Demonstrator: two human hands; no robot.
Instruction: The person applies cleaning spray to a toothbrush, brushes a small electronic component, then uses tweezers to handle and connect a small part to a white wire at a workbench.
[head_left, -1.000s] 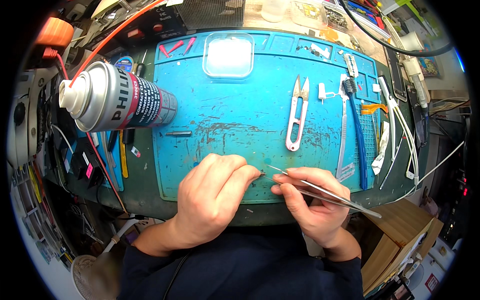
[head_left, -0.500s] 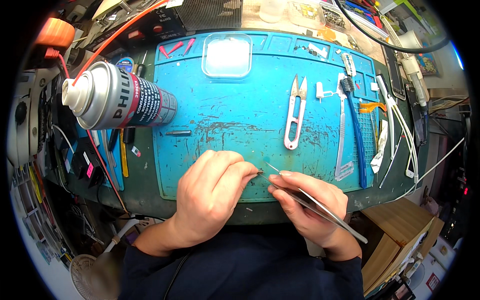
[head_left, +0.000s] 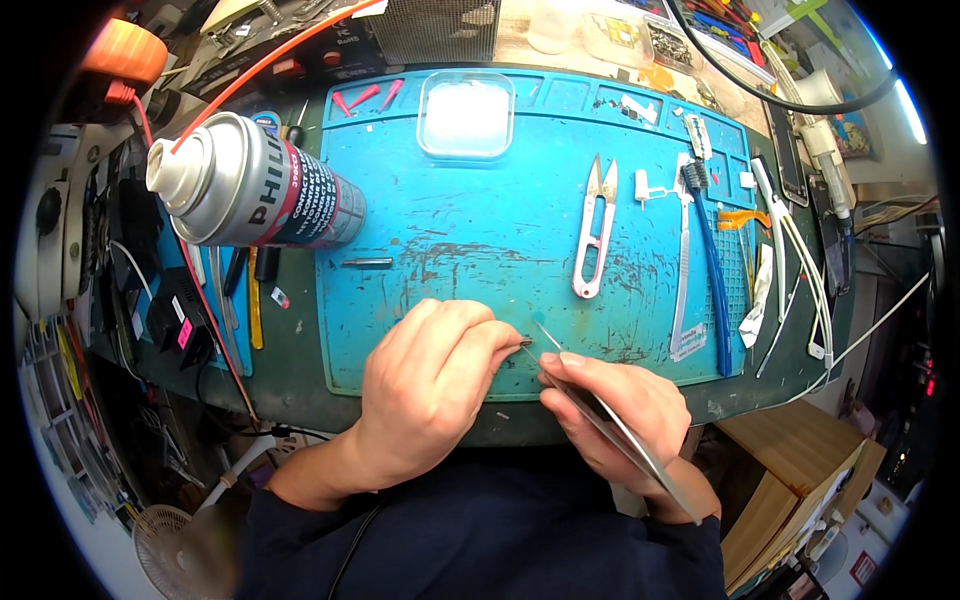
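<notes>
Above the near edge of the blue work mat (head_left: 450, 210), my left hand (head_left: 430, 385) pinches a tiny dark part (head_left: 525, 342). Only the part's tip shows past the fingertips, too small to name. My right hand (head_left: 620, 410) grips steel tweezers (head_left: 632, 455) between thumb and fingers. Their two tips stand apart and point at the tiny part; whether they touch it I cannot tell. Beyond my right hand lie pink-handled thread snips (head_left: 594, 235), blades pointing away.
A spray can (head_left: 265, 185) stands tilted-looking at the left. At the back sits a clear square plastic box (head_left: 465, 145). A blue brush (head_left: 712, 260) and a metal blade tool (head_left: 684, 260) lie at the right. A short metal bit (head_left: 368, 262) rests left of centre.
The whole view has shifted slightly. My right hand has turned the tweezers steeper, their rear end swinging toward me. My left hand keeps its pinch on the tiny part.
</notes>
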